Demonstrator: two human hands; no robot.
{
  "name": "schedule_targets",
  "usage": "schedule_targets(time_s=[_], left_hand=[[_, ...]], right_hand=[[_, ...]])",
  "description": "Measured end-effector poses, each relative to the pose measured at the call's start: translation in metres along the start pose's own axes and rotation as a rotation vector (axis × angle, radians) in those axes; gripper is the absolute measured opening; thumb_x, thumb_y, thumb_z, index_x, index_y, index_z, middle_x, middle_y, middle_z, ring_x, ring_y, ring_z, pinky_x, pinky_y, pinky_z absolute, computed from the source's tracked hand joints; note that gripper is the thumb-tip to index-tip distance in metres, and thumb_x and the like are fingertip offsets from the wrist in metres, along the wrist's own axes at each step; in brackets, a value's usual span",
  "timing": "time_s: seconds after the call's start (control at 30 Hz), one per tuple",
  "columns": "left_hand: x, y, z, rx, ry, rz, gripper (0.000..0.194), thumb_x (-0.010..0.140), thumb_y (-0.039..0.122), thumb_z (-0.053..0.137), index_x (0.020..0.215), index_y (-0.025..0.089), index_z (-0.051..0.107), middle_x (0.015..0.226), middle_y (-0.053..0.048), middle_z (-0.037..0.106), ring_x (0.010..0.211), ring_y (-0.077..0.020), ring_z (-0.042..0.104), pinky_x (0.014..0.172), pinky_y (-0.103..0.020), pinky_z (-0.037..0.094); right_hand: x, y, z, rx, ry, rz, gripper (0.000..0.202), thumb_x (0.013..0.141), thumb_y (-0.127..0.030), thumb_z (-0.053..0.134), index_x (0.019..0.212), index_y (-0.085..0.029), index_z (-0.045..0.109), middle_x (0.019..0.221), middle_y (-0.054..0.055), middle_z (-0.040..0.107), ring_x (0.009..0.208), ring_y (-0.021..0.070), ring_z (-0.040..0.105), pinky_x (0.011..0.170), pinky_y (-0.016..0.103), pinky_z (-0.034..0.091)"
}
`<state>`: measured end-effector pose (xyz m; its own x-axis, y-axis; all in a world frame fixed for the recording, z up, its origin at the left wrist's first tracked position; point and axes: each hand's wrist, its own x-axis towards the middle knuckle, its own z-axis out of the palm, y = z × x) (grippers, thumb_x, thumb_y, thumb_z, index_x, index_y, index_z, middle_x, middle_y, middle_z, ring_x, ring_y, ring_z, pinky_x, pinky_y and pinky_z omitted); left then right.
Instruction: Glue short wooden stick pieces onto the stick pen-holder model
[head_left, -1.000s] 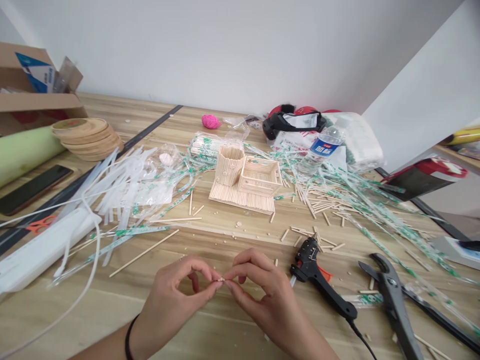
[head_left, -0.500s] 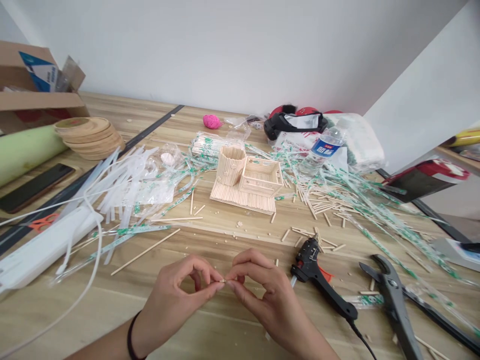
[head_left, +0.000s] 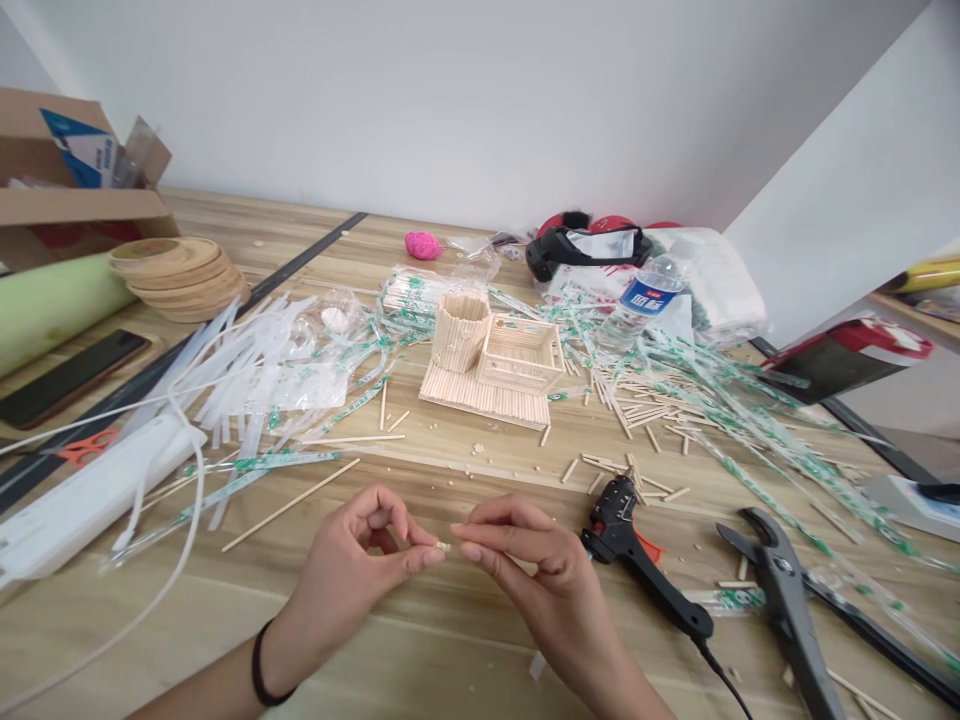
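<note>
My left hand (head_left: 352, 560) pinches a tiny cluster of pale wooden stick pieces (head_left: 443, 546) between thumb and fingertips. Close to its right side is my right hand (head_left: 529, 565), with a small gap between thumb and index finger and nothing visible in them. Beyond the hands stands a wooden stick model: a round stick cup (head_left: 459, 335) and a rectangular stick box (head_left: 519, 355) on a flat stick base (head_left: 480, 400). Small wooden crumbs (head_left: 478, 449) lie between the model and my hands. A black hot glue gun (head_left: 637, 555) rests to the right of my right hand.
Large pliers (head_left: 784, 590) lie at the right. Cut sticks (head_left: 652, 410) and green-printed wrappers (head_left: 757, 460) spread behind them, near a water bottle (head_left: 645, 300). At left are a white power strip (head_left: 97, 490), its cable, orange scissors (head_left: 88, 446) and a phone (head_left: 75, 375).
My hands have drawn slightly apart. The right fingertips have come off the small wooden cluster, which stays in my left fingertips and shows more clearly.
</note>
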<state>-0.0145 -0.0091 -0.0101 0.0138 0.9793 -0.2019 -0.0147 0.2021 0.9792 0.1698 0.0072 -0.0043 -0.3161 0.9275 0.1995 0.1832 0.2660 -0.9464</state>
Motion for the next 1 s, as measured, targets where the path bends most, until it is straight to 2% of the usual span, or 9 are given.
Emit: schedule_targets(time_s=[0.2, 0.43, 0.63, 0.83, 1.0], left_hand=[[0.0039, -0.0003, -0.0002, -0.167, -0.071, -0.062, 0.036, 0.062, 0.022, 0.08, 0.064, 0.02, 0.044, 0.064, 0.002, 0.072, 0.061, -0.0126, 0.063, 0.058, -0.022, 0.047], [0.0028, -0.0002, 0.0013, -0.151, -0.097, -0.067, 0.034, 0.065, 0.021, 0.078, 0.065, 0.02, 0.044, 0.066, 0.002, 0.071, 0.06, -0.0109, 0.061, 0.056, -0.02, 0.043], [0.004, -0.0008, 0.0019, -0.121, -0.094, -0.085, 0.034, 0.064, 0.023, 0.077, 0.065, 0.02, 0.044, 0.064, 0.002, 0.069, 0.057, -0.0111, 0.058, 0.053, -0.02, 0.04], [0.0039, -0.0015, 0.0001, -0.15, -0.114, -0.093, 0.034, 0.065, 0.02, 0.078, 0.066, 0.02, 0.044, 0.064, 0.004, 0.068, 0.058, -0.0087, 0.056, 0.056, -0.018, 0.04], [0.0046, -0.0012, -0.0008, -0.097, -0.118, -0.084, 0.033, 0.065, 0.023, 0.078, 0.068, 0.02, 0.046, 0.064, 0.004, 0.065, 0.062, -0.0106, 0.056, 0.058, -0.02, 0.041]], right_hand=[[0.0, -0.0046, 0.003, 0.026, -0.03, 0.111, 0.011, 0.081, -0.025, 0.065, 0.084, -0.027, 0.075, 0.081, 0.002, 0.065, 0.076, 0.0155, 0.063, 0.069, 0.025, 0.049], [0.0009, -0.0057, 0.006, 0.037, -0.017, 0.128, 0.009, 0.079, -0.022, 0.065, 0.077, -0.022, 0.075, 0.075, 0.002, 0.064, 0.069, 0.0145, 0.061, 0.065, 0.025, 0.047], [0.001, -0.005, 0.0086, 0.071, -0.018, 0.144, 0.01, 0.078, -0.022, 0.065, 0.075, -0.022, 0.074, 0.073, 0.002, 0.064, 0.068, 0.0152, 0.06, 0.065, 0.026, 0.047], [0.0006, -0.0041, 0.0084, 0.075, -0.019, 0.162, 0.01, 0.079, -0.023, 0.065, 0.075, -0.022, 0.075, 0.075, 0.002, 0.065, 0.07, 0.0154, 0.061, 0.066, 0.025, 0.046], [-0.0001, -0.0015, 0.0061, 0.072, -0.036, 0.163, 0.011, 0.08, -0.025, 0.065, 0.078, -0.024, 0.076, 0.077, 0.001, 0.064, 0.073, 0.0151, 0.061, 0.067, 0.024, 0.046]])
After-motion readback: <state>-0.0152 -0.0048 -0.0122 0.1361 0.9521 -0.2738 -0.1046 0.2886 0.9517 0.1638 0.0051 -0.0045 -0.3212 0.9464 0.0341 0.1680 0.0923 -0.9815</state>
